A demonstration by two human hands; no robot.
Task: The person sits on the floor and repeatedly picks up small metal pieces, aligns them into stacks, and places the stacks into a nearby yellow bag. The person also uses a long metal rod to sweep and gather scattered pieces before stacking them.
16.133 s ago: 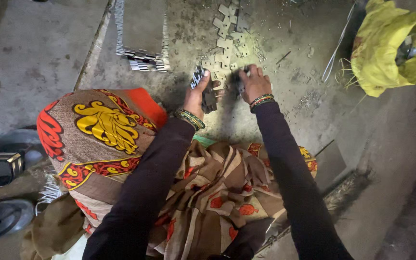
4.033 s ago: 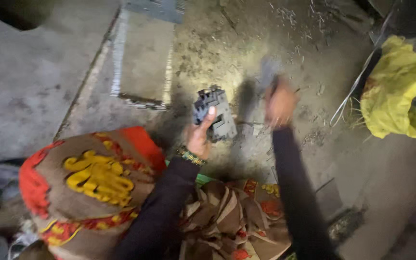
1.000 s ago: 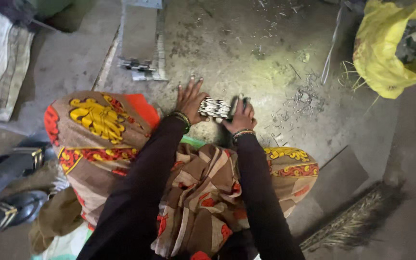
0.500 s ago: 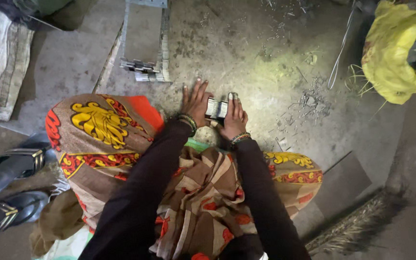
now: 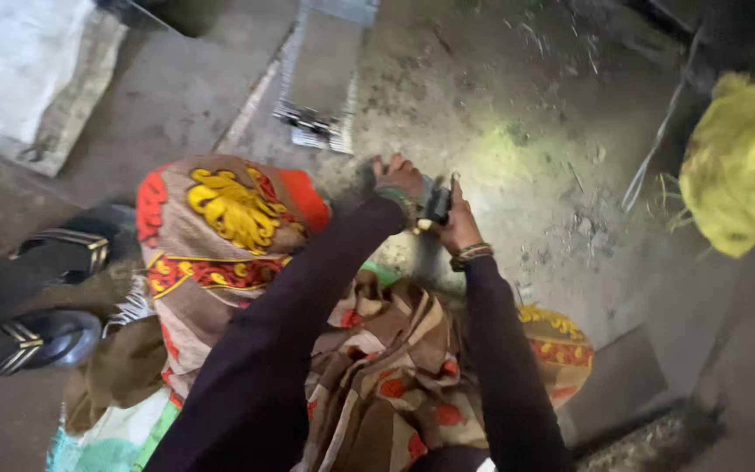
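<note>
Left hand (image 5: pixel 398 178) and right hand (image 5: pixel 460 223) both grip a small dark metal bundle (image 5: pixel 435 203) between them, above the lap. Sandals (image 5: pixel 41 293) lie at 9 o'clock.

Single head-worn camera, looking steeply down from above, close over lap and concrete floor (image 5: pixel 500 105)

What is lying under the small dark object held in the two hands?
Under the dark object, between left hand and right hand, only dusty concrete floor shows; the spot directly beneath is covered.
</note>
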